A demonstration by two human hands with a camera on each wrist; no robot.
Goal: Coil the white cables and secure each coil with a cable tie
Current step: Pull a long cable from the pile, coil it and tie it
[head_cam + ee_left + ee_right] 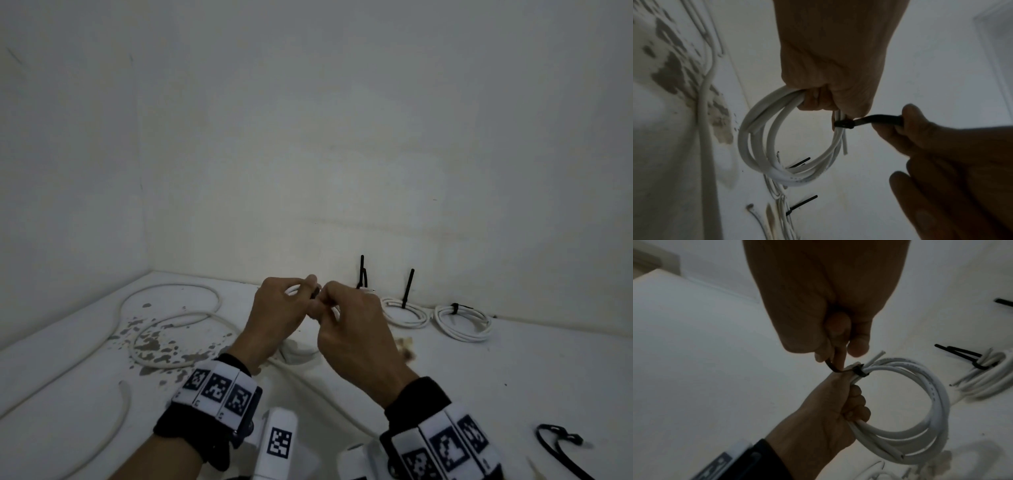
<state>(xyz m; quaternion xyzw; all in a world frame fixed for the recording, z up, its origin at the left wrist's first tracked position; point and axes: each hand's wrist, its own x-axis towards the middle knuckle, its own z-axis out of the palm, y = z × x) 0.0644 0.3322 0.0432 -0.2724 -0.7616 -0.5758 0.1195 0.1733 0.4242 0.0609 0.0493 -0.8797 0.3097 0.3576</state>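
The white coil [764, 146] (several loops) was gripped by the left hand [274, 318]; its black tie [869, 121] was pinched by the right hand [352, 335].

White stained table [445, 370] bears loose cable [164, 322], perhaps three tied coils [462, 323].

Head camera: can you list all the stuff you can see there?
Held coil: 1, white, in the left hand.
Cable tie: 1, black, round the held coil; right hand pulls its tail.
Tied coils: 3, white with black ties, by the far wall.
Loose cable: white, on the table at left.
Spare tie: black, near right.
Left hand: 1, grips the coil.
Right hand: 1, pinches the tie.
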